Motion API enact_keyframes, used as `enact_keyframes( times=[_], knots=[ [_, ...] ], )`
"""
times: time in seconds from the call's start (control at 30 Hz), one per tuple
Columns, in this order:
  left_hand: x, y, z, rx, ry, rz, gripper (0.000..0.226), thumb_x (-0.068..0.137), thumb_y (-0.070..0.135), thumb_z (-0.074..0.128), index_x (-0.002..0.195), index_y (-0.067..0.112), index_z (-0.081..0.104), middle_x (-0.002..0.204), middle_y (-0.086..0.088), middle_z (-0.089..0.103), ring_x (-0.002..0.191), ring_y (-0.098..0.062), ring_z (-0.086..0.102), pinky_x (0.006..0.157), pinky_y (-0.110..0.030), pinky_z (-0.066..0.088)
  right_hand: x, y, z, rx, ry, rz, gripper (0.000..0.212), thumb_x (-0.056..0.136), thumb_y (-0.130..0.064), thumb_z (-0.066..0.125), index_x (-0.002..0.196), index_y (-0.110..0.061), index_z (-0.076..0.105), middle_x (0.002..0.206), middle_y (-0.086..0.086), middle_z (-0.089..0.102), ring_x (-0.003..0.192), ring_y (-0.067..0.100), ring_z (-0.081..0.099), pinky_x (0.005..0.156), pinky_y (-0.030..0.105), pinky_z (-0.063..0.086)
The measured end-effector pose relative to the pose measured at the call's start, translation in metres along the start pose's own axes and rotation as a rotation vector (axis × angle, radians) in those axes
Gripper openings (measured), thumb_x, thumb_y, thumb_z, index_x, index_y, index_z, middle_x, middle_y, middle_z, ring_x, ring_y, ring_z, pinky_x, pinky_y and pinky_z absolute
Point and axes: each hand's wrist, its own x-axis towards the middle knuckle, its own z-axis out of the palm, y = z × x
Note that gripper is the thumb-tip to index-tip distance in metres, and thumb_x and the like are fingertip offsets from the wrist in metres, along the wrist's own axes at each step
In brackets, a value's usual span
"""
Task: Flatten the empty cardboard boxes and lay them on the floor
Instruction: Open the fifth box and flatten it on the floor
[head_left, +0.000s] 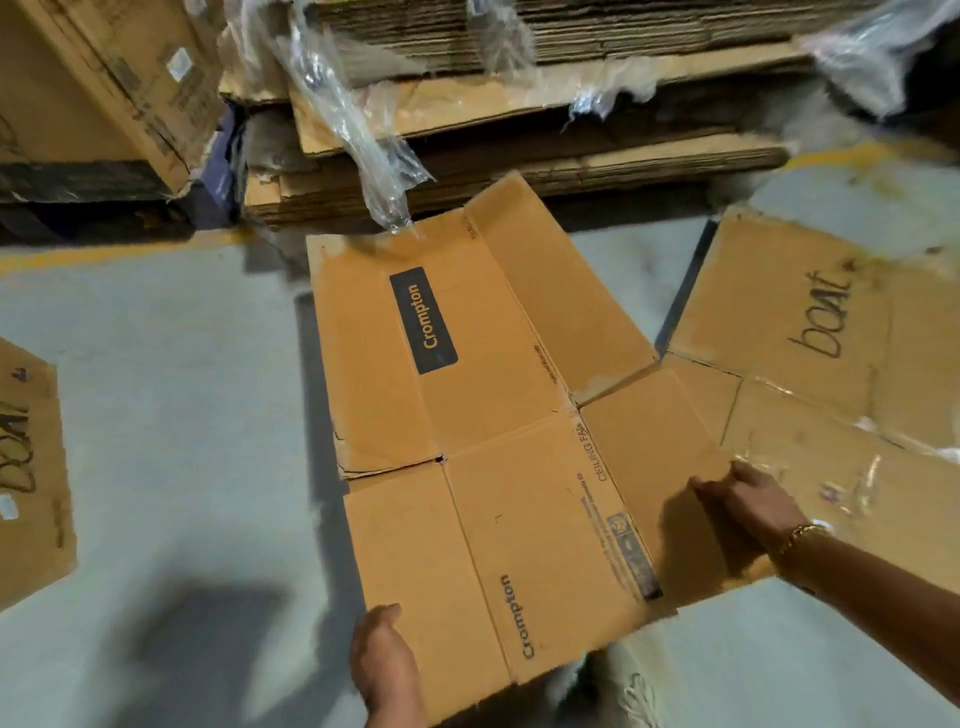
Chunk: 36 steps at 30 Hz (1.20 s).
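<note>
A flattened brown cardboard box printed "Crompton" (488, 415) is spread out in the middle of the view, just above the grey floor, flaps unfolded. My left hand (382, 660) grips its near left edge. My right hand (748, 499), with a gold bracelet on the wrist, holds its right flap. Another flattened box marked "boat" (810, 332) lies on the floor to the right, partly under the Crompton box's right flap. A third flat cardboard piece with handwriting (31, 467) lies at the left edge.
Tall stacks of flat cardboard sheets (545, 156) with torn clear plastic wrap (363, 145) stand behind. An upright carton (119, 88) sits at the top left. A yellow line (104, 254) runs along the grey floor (182, 389).
</note>
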Motion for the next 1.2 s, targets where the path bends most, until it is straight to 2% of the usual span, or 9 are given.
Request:
enact_keyframes(
  times=[0.1, 0.17, 0.33, 0.53, 0.7, 0.9, 1.03, 1.1, 1.2],
  knots=[
    [-0.019, -0.004, 0.039, 0.088, -0.090, 0.001, 0.039, 0.094, -0.007, 0.053, 0.056, 0.002, 0.060, 0.095, -0.015, 0.044, 0.085, -0.029, 0.043, 0.063, -0.021, 0.038, -0.003, 0.048, -0.056, 0.087, 0.083, 0.044, 0.021, 0.087, -0.030, 0.075, 0.091, -0.012, 0.064, 0.087, 0.014, 0.073, 0.085, 0.035, 0.068, 0.085, 0.049, 0.055],
    [-0.033, -0.014, 0.065, 0.165, -0.110, 0.049, 0.017, 0.091, -0.014, 0.052, 0.075, -0.009, 0.057, 0.102, -0.015, 0.042, 0.092, -0.027, 0.040, 0.057, -0.017, 0.038, -0.010, 0.083, -0.084, 0.181, 0.119, 0.096, 0.021, 0.088, -0.026, 0.074, 0.095, -0.009, 0.064, 0.089, 0.017, 0.073, 0.084, 0.037, 0.069, 0.080, 0.049, 0.056],
    [-0.088, -0.028, 0.127, 0.310, -0.216, 0.203, 0.028, 0.088, -0.006, 0.058, 0.115, -0.015, 0.060, 0.124, -0.025, 0.061, 0.118, -0.036, 0.056, 0.098, -0.038, 0.043, -0.022, 0.164, -0.133, 0.376, 0.242, 0.240, 0.017, 0.093, -0.027, 0.068, 0.091, -0.015, 0.056, 0.094, 0.019, 0.068, 0.088, 0.042, 0.066, 0.077, 0.050, 0.057],
    [-0.131, -0.023, 0.228, 0.519, -0.528, 0.338, 0.033, 0.090, 0.003, 0.055, 0.122, 0.001, 0.060, 0.122, -0.012, 0.065, 0.116, -0.031, 0.058, 0.100, -0.043, 0.045, 0.011, 0.225, -0.176, 0.573, 0.389, 0.296, 0.016, 0.090, -0.023, 0.072, 0.097, -0.011, 0.065, 0.101, 0.020, 0.071, 0.093, 0.040, 0.067, 0.090, 0.057, 0.055],
    [-0.155, -0.013, 0.316, 0.678, -0.640, 0.465, 0.025, 0.088, -0.004, 0.045, 0.105, 0.006, 0.061, 0.089, -0.007, 0.063, 0.076, -0.024, 0.057, 0.060, -0.029, 0.042, 0.061, 0.231, -0.207, 0.648, 0.469, 0.289, 0.008, 0.089, -0.016, 0.071, 0.092, -0.011, 0.065, 0.101, 0.019, 0.069, 0.081, 0.032, 0.064, 0.092, 0.053, 0.054],
    [-0.162, -0.016, 0.386, 0.746, -0.650, 0.599, 0.027, 0.087, -0.008, 0.044, 0.100, 0.011, 0.059, 0.091, -0.007, 0.060, 0.073, -0.022, 0.053, 0.052, -0.024, 0.036, 0.115, 0.232, -0.234, 0.579, 0.525, 0.318, 0.017, 0.089, -0.020, 0.070, 0.100, -0.010, 0.063, 0.108, 0.016, 0.065, 0.082, 0.030, 0.060, 0.092, 0.052, 0.052],
    [-0.134, -0.016, 0.393, 0.828, -0.751, 0.489, 0.061, 0.082, 0.020, 0.061, 0.140, 0.017, 0.045, 0.135, -0.010, 0.057, 0.115, -0.029, 0.058, 0.095, -0.040, 0.050, 0.136, 0.241, -0.234, 0.429, 0.431, 0.342, 0.053, 0.090, -0.028, 0.072, 0.134, -0.009, 0.051, 0.130, 0.020, 0.060, 0.103, 0.036, 0.060, 0.094, 0.052, 0.049],
    [-0.119, -0.012, 0.385, 0.949, -0.741, 0.452, 0.090, 0.079, 0.039, 0.065, 0.157, 0.024, 0.021, 0.160, -0.008, 0.031, 0.142, -0.035, 0.036, 0.113, -0.054, 0.036, 0.138, 0.243, -0.229, 0.346, 0.397, 0.354, 0.078, 0.087, -0.029, 0.076, 0.150, -0.011, 0.033, 0.148, 0.020, 0.047, 0.128, 0.040, 0.051, 0.108, 0.053, 0.041],
    [-0.108, 0.004, 0.349, 1.133, -0.746, 0.523, 0.087, 0.090, 0.044, 0.064, 0.160, 0.024, 0.015, 0.166, -0.005, 0.016, 0.151, -0.032, 0.019, 0.120, -0.053, 0.023, 0.133, 0.230, -0.210, 0.219, 0.371, 0.318, 0.086, 0.087, -0.029, 0.077, 0.154, -0.010, 0.028, 0.157, 0.021, 0.035, 0.141, 0.040, 0.039, 0.115, 0.053, 0.035]
  ],
)
